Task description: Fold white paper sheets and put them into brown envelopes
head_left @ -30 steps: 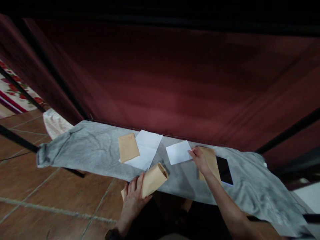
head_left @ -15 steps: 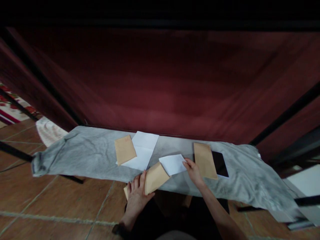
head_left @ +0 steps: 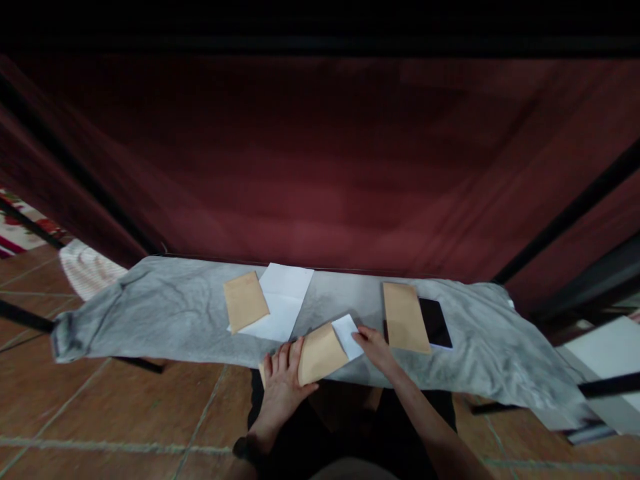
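Across the closed end of a brown envelope (head_left: 323, 357), my left hand (head_left: 284, 383) has its fingers toward the far edge and its thumb by the near edge, gripping it. The envelope lies slanted near the bench's front edge. A folded white sheet of paper (head_left: 347, 335) sticks out of its right-hand mouth. My right hand (head_left: 374, 347) pinches that paper's outer edge between thumb and fingers; the paper's inner part is hidden in the envelope.
Grey cloth (head_left: 175, 313) covers the narrow bench. At left, a small brown envelope (head_left: 245, 301) overlaps an unfolded white sheet (head_left: 287, 293). At right, another brown envelope (head_left: 406, 317) partly covers a dark-screened phone or tablet (head_left: 436, 323). A dark red panel (head_left: 320, 180) stands behind.
The white paper has slid left, deeper into the envelope, so less of it shows. My right hand has moved left with it. My left hand still grips the envelope.
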A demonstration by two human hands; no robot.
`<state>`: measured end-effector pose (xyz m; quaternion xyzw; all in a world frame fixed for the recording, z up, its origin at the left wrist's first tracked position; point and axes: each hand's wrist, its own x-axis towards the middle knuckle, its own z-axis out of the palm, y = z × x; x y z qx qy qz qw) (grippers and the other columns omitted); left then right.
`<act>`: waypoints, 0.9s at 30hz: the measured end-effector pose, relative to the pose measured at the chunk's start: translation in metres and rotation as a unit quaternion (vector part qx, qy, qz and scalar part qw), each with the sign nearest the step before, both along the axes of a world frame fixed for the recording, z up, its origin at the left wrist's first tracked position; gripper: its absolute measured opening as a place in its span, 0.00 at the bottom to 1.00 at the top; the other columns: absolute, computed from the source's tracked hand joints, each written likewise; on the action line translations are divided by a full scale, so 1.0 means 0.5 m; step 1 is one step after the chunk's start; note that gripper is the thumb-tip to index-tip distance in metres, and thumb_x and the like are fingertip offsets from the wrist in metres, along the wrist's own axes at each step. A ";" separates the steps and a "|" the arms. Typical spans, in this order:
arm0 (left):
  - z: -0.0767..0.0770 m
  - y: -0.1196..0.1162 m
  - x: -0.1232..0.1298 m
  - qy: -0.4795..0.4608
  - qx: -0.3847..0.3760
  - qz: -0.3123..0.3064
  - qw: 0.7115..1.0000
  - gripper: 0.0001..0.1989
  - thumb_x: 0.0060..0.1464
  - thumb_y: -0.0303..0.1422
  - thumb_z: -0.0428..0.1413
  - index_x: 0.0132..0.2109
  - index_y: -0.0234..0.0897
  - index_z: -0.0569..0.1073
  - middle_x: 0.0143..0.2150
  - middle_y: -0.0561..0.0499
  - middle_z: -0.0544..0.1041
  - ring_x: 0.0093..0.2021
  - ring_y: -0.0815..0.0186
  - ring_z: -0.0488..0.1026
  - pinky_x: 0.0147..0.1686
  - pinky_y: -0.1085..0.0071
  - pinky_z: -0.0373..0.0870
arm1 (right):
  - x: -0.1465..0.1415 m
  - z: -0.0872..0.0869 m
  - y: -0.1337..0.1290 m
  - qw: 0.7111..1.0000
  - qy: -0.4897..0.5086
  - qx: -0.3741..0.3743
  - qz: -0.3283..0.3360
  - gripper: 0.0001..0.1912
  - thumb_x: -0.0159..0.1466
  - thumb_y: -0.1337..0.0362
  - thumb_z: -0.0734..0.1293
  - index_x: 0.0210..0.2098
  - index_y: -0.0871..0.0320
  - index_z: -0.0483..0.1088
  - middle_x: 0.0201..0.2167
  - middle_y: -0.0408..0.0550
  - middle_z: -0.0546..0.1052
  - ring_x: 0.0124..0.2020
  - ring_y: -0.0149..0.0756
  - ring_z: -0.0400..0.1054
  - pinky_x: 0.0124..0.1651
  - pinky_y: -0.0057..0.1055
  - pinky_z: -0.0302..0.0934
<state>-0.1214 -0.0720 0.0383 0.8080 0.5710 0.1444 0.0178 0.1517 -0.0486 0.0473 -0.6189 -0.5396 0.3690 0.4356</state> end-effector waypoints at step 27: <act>0.022 0.037 0.065 -0.016 0.059 -0.158 0.986 0.50 0.45 0.36 0.62 0.72 0.39 0.49 0.62 0.40 0.65 0.61 0.48 0.63 0.65 0.49 0.50 | -0.037 -0.067 -0.015 0.989 0.108 -0.045 -0.092 0.15 0.55 0.58 0.65 0.41 0.55 0.72 0.32 0.43 0.77 0.31 0.35 0.70 0.34 0.29 0.64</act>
